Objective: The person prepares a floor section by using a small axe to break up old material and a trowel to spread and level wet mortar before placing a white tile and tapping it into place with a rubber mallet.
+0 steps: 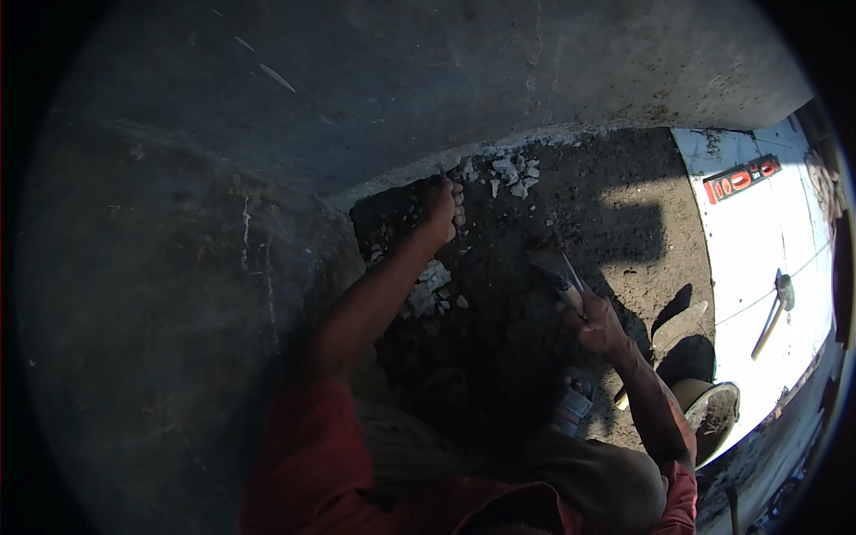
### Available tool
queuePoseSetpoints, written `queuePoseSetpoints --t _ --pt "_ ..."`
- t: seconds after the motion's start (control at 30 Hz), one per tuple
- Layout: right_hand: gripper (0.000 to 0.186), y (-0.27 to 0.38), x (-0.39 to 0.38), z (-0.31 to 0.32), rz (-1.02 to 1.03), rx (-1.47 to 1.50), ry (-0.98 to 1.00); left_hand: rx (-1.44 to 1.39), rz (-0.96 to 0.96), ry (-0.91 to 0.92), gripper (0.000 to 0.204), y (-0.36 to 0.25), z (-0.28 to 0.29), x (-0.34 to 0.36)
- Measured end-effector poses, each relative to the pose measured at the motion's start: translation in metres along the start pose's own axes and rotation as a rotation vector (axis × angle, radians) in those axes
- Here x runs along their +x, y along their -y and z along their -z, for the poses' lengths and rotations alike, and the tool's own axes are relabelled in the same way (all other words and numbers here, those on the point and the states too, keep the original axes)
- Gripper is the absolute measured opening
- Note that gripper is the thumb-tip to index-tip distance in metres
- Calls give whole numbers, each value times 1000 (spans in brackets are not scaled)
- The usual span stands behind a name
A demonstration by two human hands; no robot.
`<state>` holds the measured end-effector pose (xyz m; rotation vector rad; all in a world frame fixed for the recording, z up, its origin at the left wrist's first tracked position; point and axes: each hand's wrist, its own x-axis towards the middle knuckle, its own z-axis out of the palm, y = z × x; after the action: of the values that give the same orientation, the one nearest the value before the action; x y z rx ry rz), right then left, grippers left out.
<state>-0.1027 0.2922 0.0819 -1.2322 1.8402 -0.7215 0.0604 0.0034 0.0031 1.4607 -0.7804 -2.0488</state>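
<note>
Close to the foot of the grey wall, my left hand is closed in a fist. What it grips, if anything, is hidden by the fingers. Broken pale chips lie on the dirt just right of it, and more rubble lies under my left forearm. My right hand is wrapped round a hand tool with a flat, partly pale body. The tool points up and left over the shaded soil; its far end is dark and blurred, so its exact kind is unclear.
White tiles cover the floor on the right. On them lie a red and black spirit level and a mallet. A bucket stands near my right forearm. Walls bound the left and far sides.
</note>
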Motion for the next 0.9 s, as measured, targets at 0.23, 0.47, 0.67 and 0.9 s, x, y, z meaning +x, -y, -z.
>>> queuePoseSetpoints --t 0.23,0.47,0.67,0.9 --pt "32 -4 6 -8 161 -212 82 31 28 11 26 -5 -4 3" --pt "37 30 58 -8 492 -667 169 14 121 43 24 -14 -4 10" --pt "23 116 42 -29 1186 -598 169 -10 163 76 26 -22 8 9" --pt "23 40 111 -13 554 -1125 112 -5 219 140 29 -19 -1 16"
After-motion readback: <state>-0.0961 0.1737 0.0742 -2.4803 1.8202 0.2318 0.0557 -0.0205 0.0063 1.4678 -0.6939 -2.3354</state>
